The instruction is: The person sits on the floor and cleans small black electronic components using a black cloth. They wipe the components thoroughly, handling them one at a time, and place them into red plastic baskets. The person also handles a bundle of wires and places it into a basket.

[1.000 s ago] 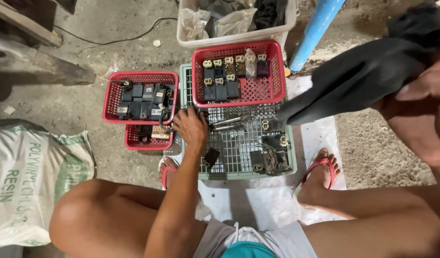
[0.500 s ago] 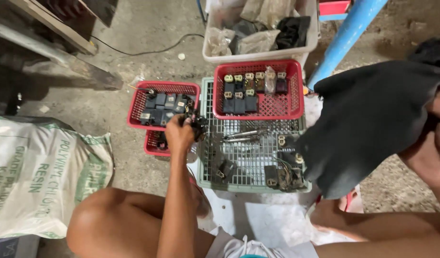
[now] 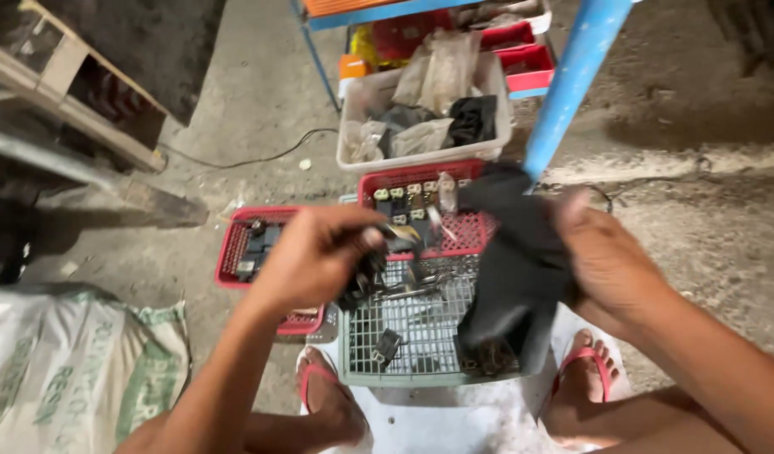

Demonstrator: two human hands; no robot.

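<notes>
Head view, one frame. Left hand [image 3: 315, 256], centre frame, fingers curled and pinching a small dark part [image 3: 372, 273]; motion blur hides its shape. Right hand [image 3: 610, 261], right of centre, closed on a black cloth [image 3: 513, 269] that hangs over the grey-green crate [image 3: 404, 370] and covers its right side. Behind: red basket [image 3: 475, 231] of small blocky parts, partly hidden; second red basket [image 3: 235, 252] left. Sack [image 3: 76, 370] cut off lower left.
</notes>
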